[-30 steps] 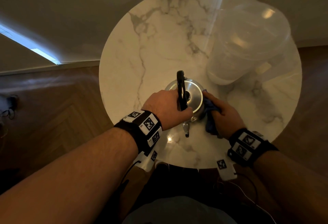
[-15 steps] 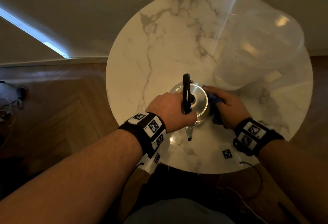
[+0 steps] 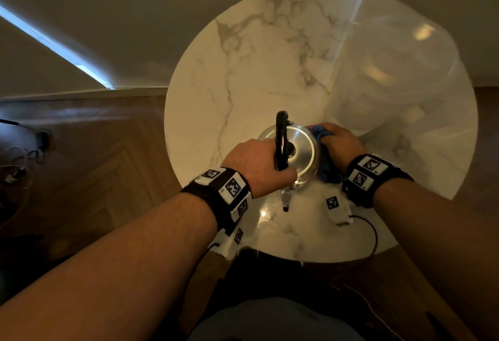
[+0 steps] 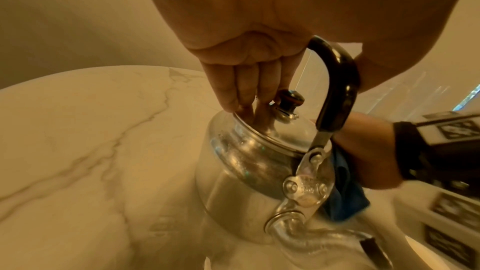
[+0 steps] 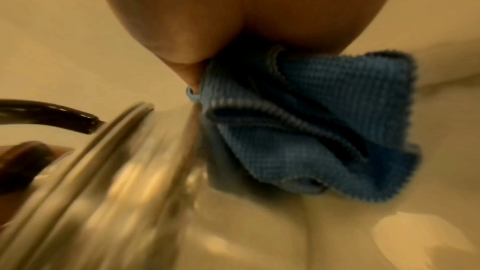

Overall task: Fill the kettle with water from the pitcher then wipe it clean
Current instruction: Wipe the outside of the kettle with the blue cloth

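Kettle (image 3: 293, 151) on marble table (image 3: 243, 70), between hands; left wrist view alone shows left hand (image 4: 249, 52) fingertips resting on lid, thumb behind handle; right hand (image 3: 339, 143) presses bunched blue cloth (image 5: 311, 130) to kettle's side; clear pitcher (image 3: 391, 76) beyond right hand

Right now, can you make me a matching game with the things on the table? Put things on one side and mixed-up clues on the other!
Things:
1. kettle
2. cloth
3. pitcher
4. kettle handle

Clues:
A. see-through, stands at the far right of the table
B. black, arches over the lid
C. shiny silver metal, lid on
D. blue, bunched against the kettle's side

Pairs: 1-C, 2-D, 3-A, 4-B
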{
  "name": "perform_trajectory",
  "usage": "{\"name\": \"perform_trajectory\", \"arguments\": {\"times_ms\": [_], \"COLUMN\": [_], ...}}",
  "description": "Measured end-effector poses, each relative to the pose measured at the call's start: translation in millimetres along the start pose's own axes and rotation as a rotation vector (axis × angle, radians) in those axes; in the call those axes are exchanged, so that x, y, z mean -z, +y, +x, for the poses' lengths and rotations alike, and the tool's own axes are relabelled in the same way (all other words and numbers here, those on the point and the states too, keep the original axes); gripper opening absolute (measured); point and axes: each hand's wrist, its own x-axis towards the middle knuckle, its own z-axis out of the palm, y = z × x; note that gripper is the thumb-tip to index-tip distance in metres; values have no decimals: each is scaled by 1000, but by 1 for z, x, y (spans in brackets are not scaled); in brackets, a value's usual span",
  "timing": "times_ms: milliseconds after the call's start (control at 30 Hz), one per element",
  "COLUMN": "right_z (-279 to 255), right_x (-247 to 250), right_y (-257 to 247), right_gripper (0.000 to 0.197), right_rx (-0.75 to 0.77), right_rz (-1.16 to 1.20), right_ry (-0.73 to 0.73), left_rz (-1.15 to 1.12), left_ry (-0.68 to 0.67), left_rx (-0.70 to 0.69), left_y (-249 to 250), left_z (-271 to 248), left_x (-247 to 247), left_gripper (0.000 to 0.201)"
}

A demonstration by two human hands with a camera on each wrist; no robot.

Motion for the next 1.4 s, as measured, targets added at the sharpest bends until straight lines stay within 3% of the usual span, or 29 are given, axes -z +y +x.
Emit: {"name": "perform_trajectory", "arguments": {"times_ms": [133,267,333,433,567,667,833,1000,1233,1400], "right_z": [-27,-60,-70,-76,-83,-92,-105,-114,-117,-111], "right_x": [10,15,17,27,47,59,65,57,45,30], "right_y": [29,40,42,39,34,38,43,57,70,62], "right_gripper": [39,36,35,25,25,18,21,38,28,32], "right_rx": [39,27,54,28,-16,-61,-59,-54,19,57], "right_rz": [-171,-237,-231,-175,-75,102,391,666,387,346], "right_ry": [-13,-135,-143,-22,25,45,12,-86,29,53], "left_rz": [-7,-130,-295,-491,-895,-734,-437,8,583,769], "left_ry": [-29,-63,16,146,71,26,12,-106,-380,-482], "left_rx": [42,117,183,291,479,460,317,99,-214,-405], "left_y": [3,4,8,17,35,43,50,57,49,33], "left_z": [-1,4,6,11,17,19,13,9,14,22], "left_x": [3,9,14,19,28,32,41,65,78,71], "left_gripper": [33,39,44,41,20,2,26,27,43,46]}}
